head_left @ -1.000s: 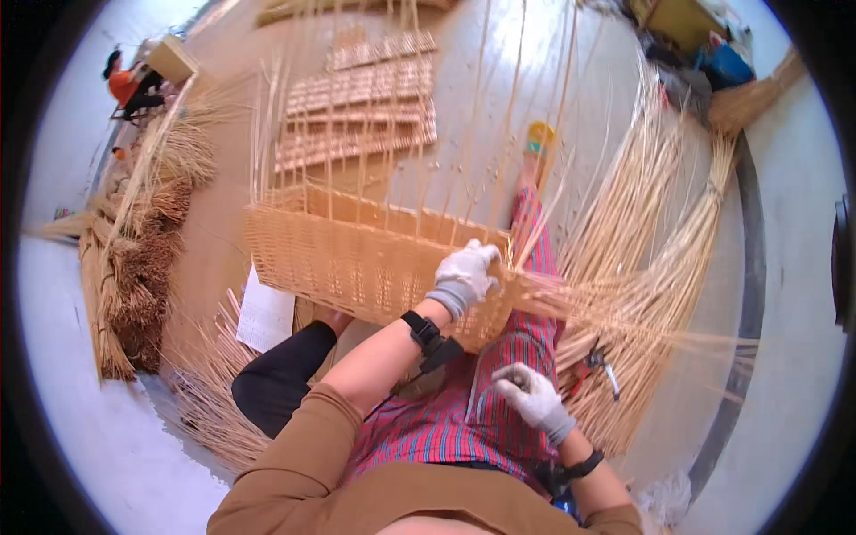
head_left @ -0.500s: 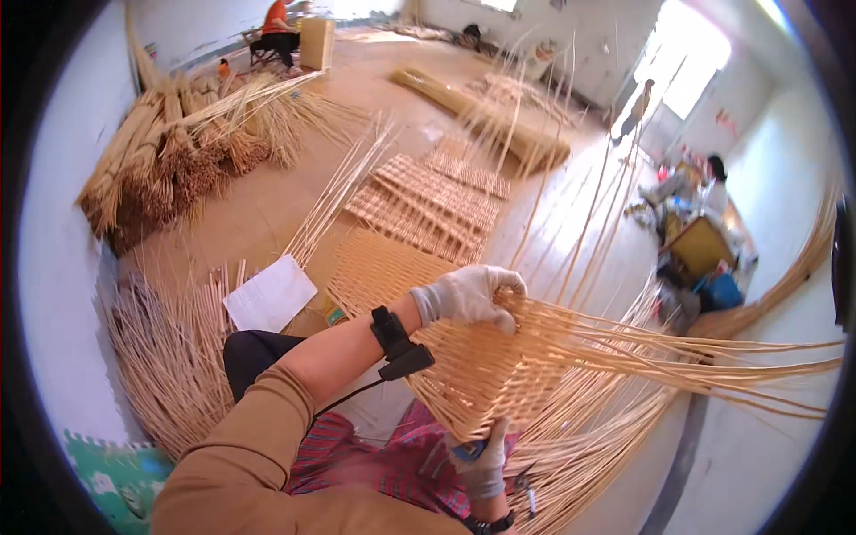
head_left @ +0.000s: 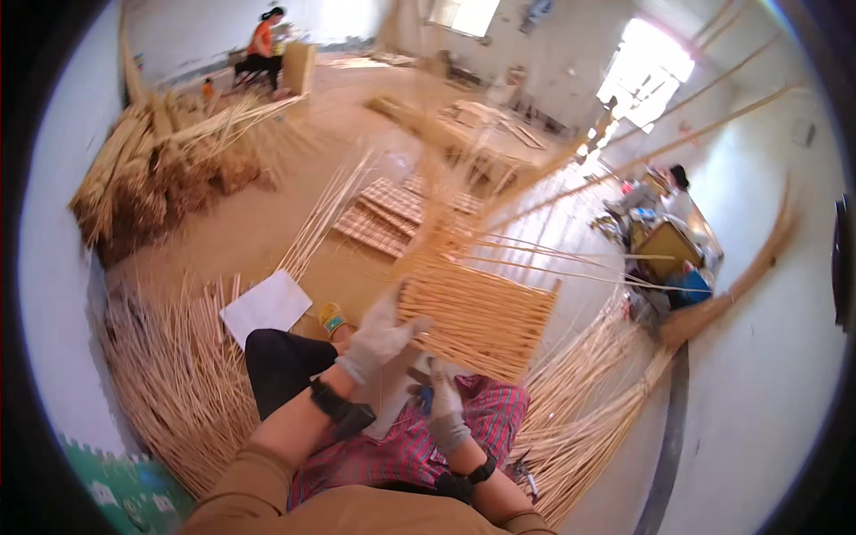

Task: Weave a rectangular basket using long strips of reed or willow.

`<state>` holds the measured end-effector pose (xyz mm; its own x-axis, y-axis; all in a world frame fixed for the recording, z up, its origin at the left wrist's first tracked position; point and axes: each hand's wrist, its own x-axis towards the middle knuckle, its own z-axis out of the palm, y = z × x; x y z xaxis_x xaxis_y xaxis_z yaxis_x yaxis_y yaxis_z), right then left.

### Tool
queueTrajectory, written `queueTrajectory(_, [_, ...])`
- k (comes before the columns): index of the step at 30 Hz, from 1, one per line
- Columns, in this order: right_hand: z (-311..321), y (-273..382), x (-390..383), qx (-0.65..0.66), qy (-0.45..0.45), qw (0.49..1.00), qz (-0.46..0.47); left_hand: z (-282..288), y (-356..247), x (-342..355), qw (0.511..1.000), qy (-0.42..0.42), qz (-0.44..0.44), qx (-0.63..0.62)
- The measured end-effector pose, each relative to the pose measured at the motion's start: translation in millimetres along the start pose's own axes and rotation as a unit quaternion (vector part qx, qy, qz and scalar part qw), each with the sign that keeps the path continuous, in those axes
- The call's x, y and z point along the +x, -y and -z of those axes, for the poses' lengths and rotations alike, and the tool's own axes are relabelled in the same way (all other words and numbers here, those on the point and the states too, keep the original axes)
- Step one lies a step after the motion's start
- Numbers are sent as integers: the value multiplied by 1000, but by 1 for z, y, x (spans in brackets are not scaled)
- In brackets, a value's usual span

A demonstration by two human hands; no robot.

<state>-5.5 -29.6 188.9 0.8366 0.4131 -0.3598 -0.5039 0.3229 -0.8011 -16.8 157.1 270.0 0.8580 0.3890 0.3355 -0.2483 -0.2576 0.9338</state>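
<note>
My gloved left hand [head_left: 379, 339] grips the left edge of a woven basket [head_left: 477, 325], whose flat end panel faces me with long loose strands fanning up and rightward. Motion blurs the hand and the strands. My gloved right hand [head_left: 444, 406], below the basket, is closed on a small blue-and-dark tool [head_left: 421, 392], too small to identify. Beneath both hands is my lap in a plaid cloth [head_left: 481, 419].
Reed bundles [head_left: 152, 178] lie left, loose reeds [head_left: 160, 374] and a white sheet [head_left: 265, 308] nearer. Woven panels [head_left: 374, 214] lie ahead, more reeds [head_left: 580, 401] right. Co-workers sit at back left [head_left: 261, 49] and right [head_left: 673, 201]; a green mat [head_left: 120, 490] is lower left.
The basket has been turned so its end faces me, its strands swinging upward. My left hand has moved leftward to that edge, and my right hand is now beneath it. The view has lifted toward the room.
</note>
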Motion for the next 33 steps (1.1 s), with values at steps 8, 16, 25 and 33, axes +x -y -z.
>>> queueTrajectory(8, [55,16,-23,-111,-15,993,34,52,59,-64,979,-130,111,-112])
queueTrajectory(16, [63,-15,-18,-66,-25,993,99,15,73,-87,981,-154,-15,-117])
queueTrajectory(25, [90,29,-89,-629,170,741,163,22,70,-108,990,-139,9,4])
queueTrajectory(33, [32,146,-53,-583,-21,575,574,-20,-8,-119,857,-197,-169,445])
